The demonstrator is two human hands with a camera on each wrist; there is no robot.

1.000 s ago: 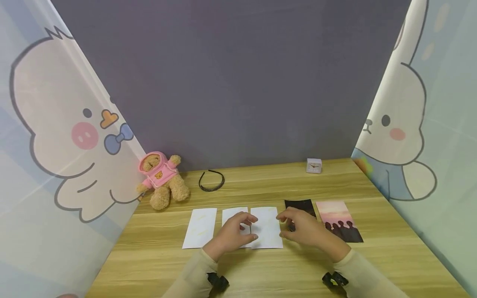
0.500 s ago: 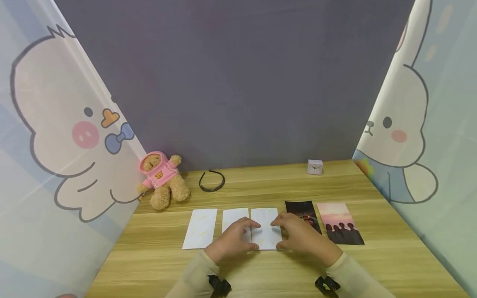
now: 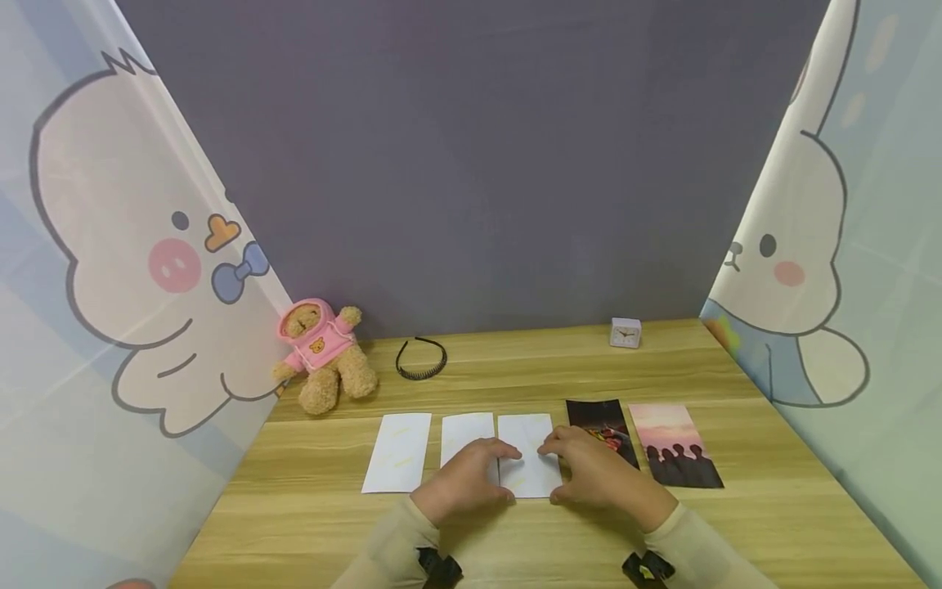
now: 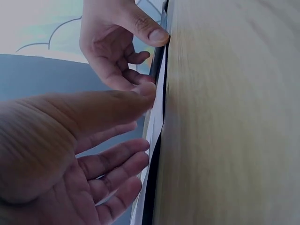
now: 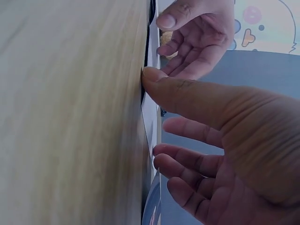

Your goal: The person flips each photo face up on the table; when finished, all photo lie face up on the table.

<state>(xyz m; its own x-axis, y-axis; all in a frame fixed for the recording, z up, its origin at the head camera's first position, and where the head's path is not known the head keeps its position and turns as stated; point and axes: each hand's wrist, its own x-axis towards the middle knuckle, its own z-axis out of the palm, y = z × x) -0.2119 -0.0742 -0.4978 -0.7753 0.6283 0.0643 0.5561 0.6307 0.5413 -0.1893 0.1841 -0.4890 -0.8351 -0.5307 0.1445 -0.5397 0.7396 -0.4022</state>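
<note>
Three white cards lie in a row: the left card (image 3: 396,452), the middle card (image 3: 465,432) and the right card (image 3: 528,438). My left hand (image 3: 471,478) reaches over the lower part of the middle card, its thumb at the right card's lower left corner. At that card's other side is my right hand (image 3: 594,476), thumb by the lower right corner. Both hands have loosely bent, spread fingers. In the left wrist view, the left thumb (image 4: 117,103) sits right at the paper's edge. The right thumb (image 5: 183,93) does likewise in the right wrist view.
Right of the cards lie a dark photo (image 3: 599,413) and a pink sunset photo (image 3: 673,442) with silhouettes. Farther back are a teddy bear (image 3: 324,352) in a pink hoodie, a black headband (image 3: 421,375) and a small white clock (image 3: 625,333). A grey wall (image 3: 471,164) stands behind.
My right hand has moved left and down from over the dark photo to the right card's edge. The left hand has shifted slightly right and down, its thumb now at the card's lower corner.
</note>
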